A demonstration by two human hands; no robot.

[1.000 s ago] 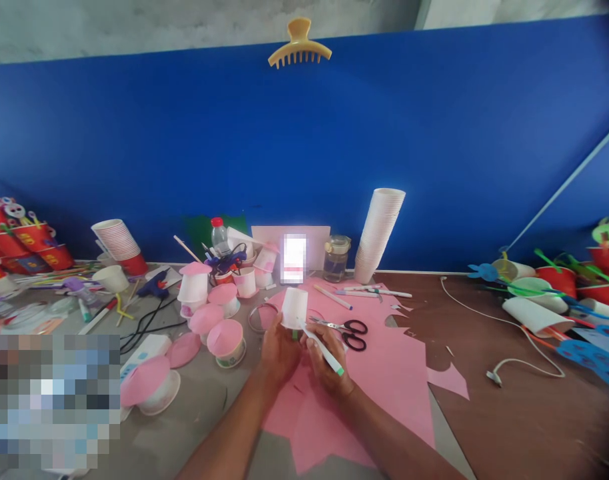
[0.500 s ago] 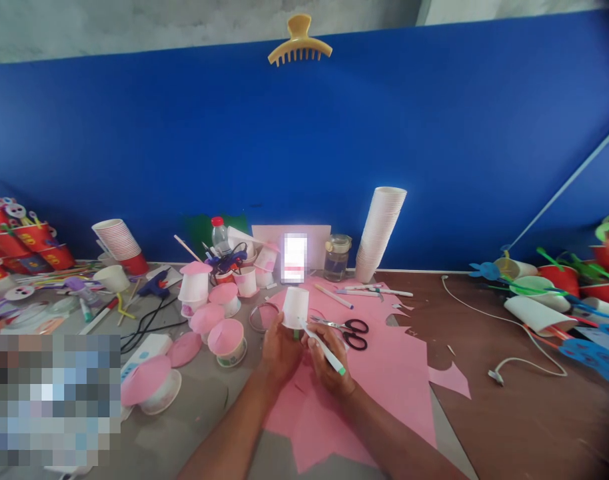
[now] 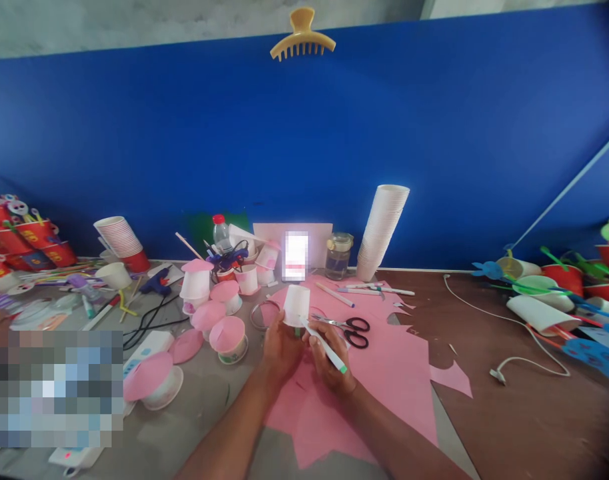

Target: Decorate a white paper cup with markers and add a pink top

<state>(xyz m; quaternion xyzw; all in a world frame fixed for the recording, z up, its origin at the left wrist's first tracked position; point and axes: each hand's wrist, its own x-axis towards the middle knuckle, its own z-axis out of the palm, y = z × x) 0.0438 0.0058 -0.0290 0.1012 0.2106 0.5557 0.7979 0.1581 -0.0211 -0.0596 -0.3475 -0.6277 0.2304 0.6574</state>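
Observation:
My left hand (image 3: 280, 348) grips an upside-down white paper cup (image 3: 296, 305) from below, holding it above the pink paper sheet (image 3: 384, 380). My right hand (image 3: 332, 363) is closed around a white marker with a green end (image 3: 325, 346), whose tip touches the cup's lower side. Black-handled scissors (image 3: 352, 329) lie on the pink sheet just right of the cup.
Pink-topped cups (image 3: 227, 337) stand to the left, with a blue glue gun (image 3: 156, 284) and black cables behind them. A tall stack of white cups (image 3: 382, 231), a jar (image 3: 337, 255) and a water bottle (image 3: 220, 235) line the blue wall. Red cups (image 3: 574, 277) and a white cable (image 3: 514, 363) lie right.
The hands, cup and marker hold almost the same pose; only the view has shifted slightly.

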